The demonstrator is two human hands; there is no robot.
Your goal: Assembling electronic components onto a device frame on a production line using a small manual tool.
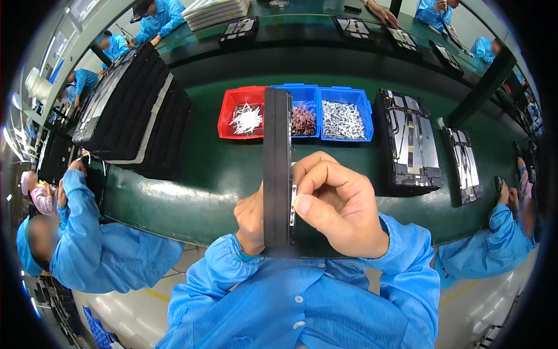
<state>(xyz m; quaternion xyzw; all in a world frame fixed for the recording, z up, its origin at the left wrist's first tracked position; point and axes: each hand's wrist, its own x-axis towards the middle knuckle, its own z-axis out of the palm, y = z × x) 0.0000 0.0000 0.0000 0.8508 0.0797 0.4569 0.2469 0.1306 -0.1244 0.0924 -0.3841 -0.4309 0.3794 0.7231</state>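
A thick black slab (277, 168) stands on edge in front of me, its narrow side toward me. My left hand (250, 216) is closed around its lower left side, with part of the hand hidden behind it. On the slab's right side, my right hand (343, 206) has thumb and forefinger pinched on a small silver-white strip (293, 205) with dark dots. This strip lies against or very close to the slab's edge; whether it is attached cannot be told.
Beyond the slab stand a red bin (223, 119) of white pieces and blue bins (367, 116) of reddish and silver-white small parts. Black units are stacked at left (131, 110) and right (415, 145) on the green table (168, 203). Co-workers sit on both sides.
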